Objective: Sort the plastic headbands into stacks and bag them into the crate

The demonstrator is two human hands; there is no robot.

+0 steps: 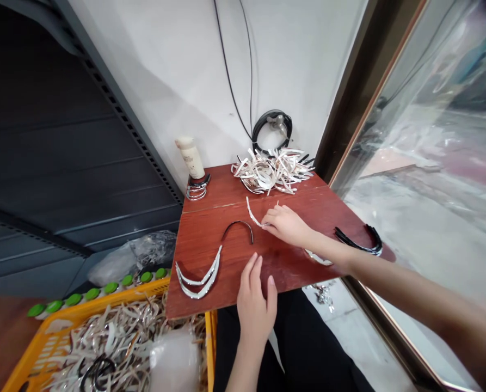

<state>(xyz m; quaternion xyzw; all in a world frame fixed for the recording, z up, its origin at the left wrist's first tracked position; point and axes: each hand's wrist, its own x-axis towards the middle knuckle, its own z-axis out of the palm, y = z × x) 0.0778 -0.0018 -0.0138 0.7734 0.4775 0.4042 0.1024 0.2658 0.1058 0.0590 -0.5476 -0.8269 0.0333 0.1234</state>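
Observation:
My right hand (pixel 285 224) reaches across the red-brown wooden board (pixel 210 239) and pinches one end of a white curved strip (pixel 252 213) that lies on it. My left hand (pixel 256 296) rests flat near the board's front edge, fingers stretched out, holding nothing. A thin black hairband (pixel 238 227) stands just left of the right hand. A stack of white curved strips (pixel 199 274) lies at the board's front left. Another white strip (pixel 318 257) shows under my right wrist.
A heap of white strips (pixel 272 170) sits at the board's back by the wall, with a coil of black cable (pixel 272 126) behind. A cream tube (pixel 190 158) stands back left. Black hairbands (pixel 361 242) lie at the right edge. An orange crate (pixel 63 332) of strips stands lower left.

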